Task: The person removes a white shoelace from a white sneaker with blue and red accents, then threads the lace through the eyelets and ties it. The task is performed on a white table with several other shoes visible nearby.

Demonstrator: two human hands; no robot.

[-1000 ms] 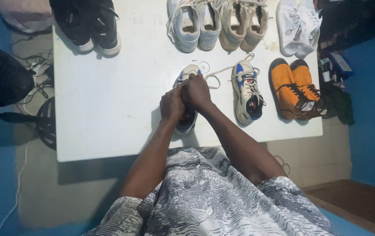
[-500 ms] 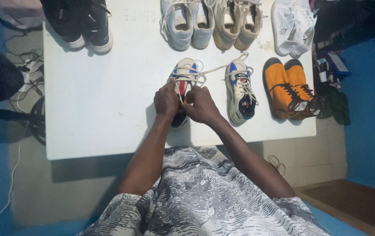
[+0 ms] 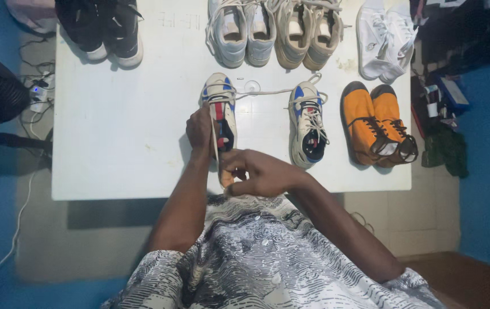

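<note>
White counter (image 3: pixel 113 143) carries an orange pair (image 3: pixel 376 123) at right, the matching sneaker (image 3: pixel 309 123) just beside the worked one, more pairs along the far edge. Left hand (image 3: pixel 200 129) grips the near sneaker (image 3: pixel 221 109) at its side. Right hand (image 3: pixel 256 171), fingers curled, pinches its lace (image 3: pixel 215 137) taut.

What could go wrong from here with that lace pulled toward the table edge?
The right hand pulls a lace taut from the white sneaker, which the left hand steadies; a hard tug might drag the shoe off the table. Another lace seems to run across to the matching sneaker, so that one could get dragged too.
</note>
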